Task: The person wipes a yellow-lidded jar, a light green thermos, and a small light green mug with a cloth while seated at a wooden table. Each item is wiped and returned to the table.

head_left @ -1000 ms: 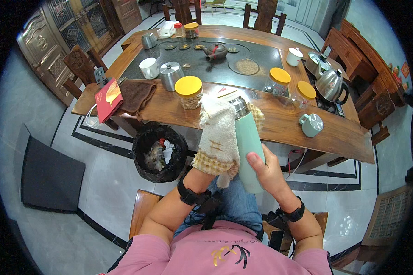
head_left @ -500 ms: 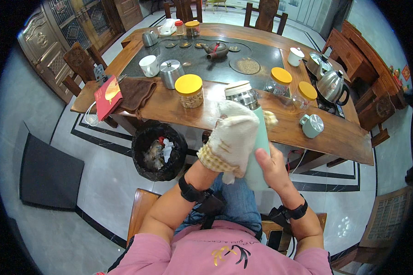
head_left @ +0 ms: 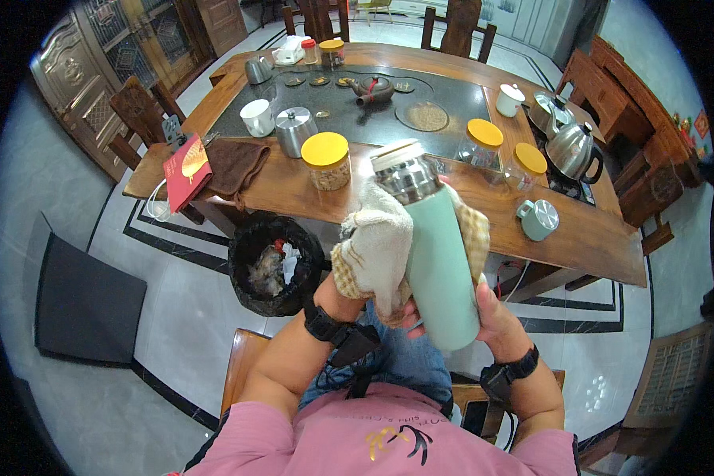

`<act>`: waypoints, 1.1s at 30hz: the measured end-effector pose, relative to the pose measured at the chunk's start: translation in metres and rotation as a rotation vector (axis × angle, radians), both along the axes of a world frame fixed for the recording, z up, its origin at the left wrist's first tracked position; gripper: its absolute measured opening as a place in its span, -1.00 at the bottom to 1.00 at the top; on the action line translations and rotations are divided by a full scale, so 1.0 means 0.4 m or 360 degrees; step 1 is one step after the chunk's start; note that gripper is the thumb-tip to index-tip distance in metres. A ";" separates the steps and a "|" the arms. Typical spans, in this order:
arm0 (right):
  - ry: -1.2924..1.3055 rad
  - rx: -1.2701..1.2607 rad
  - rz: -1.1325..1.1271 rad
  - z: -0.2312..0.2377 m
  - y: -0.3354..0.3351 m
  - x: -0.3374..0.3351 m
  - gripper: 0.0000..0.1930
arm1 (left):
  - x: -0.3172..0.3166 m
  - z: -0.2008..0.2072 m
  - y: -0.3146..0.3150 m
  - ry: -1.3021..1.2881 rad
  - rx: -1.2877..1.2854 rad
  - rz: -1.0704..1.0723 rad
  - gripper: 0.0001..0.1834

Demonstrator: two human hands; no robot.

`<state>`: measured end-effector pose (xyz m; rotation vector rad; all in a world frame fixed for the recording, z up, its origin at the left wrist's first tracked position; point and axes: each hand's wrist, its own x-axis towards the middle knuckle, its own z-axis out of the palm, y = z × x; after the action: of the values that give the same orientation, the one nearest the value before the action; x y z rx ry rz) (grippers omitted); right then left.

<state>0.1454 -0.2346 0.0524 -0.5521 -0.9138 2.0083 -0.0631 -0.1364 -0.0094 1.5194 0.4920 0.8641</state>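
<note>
A mint-green thermos bottle with a steel neck and a pale stopper tilts in front of me, over the table's near edge. My right hand grips it low down, thumb on the right side and fingertips showing on the left. A white cloth with a yellow checked side covers my left hand and presses against the bottle's upper left. Part of this cloth passes behind the bottle and shows at its right. Beneath the cloth, most of my left fingers are hidden.
On the wooden table stand yellow-lidded jars, a steel canister, a white mug, a mint cup, a teapot and a kettle. A black-lined bin stands below the near edge.
The bottle has come nearer and turned, its neck now leaning left. The cloth has shifted left across its front, baring more of the bottle, and now also shows at its right.
</note>
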 end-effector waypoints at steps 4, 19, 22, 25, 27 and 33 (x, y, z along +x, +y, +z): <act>-0.0622 0.0242 -0.0253 0.030 -0.004 0.018 -0.16 | 0.029 0.055 0.057 0.0533 0.0897 0.0180 -0.37; -0.2318 0.1319 -0.1161 0.012 0.076 -0.041 -0.15 | 0.158 -0.081 0.079 -0.0373 0.0245 0.0250 -0.47; -0.1966 0.1066 -0.0903 0.024 0.058 -0.002 -0.16 | 0.129 -0.066 0.090 -0.0672 -0.0184 -0.0025 -0.40; -0.1653 0.0910 -0.0700 0.023 0.041 0.029 -0.14 | 0.074 -0.001 0.078 0.1241 0.1616 0.0478 -0.12; -0.0971 0.0415 -0.0369 0.012 0.020 0.032 -0.11 | 0.069 0.052 0.064 0.1263 0.1201 0.0198 0.01; 0.0683 -0.0105 0.0405 -0.055 -0.012 -0.027 0.01 | 0.090 0.127 0.025 0.0939 0.1649 0.0477 0.15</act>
<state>0.1345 -0.2393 0.0304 -0.0281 -0.6788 2.2705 -0.0271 -0.1263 0.0415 2.7430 0.7681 0.9453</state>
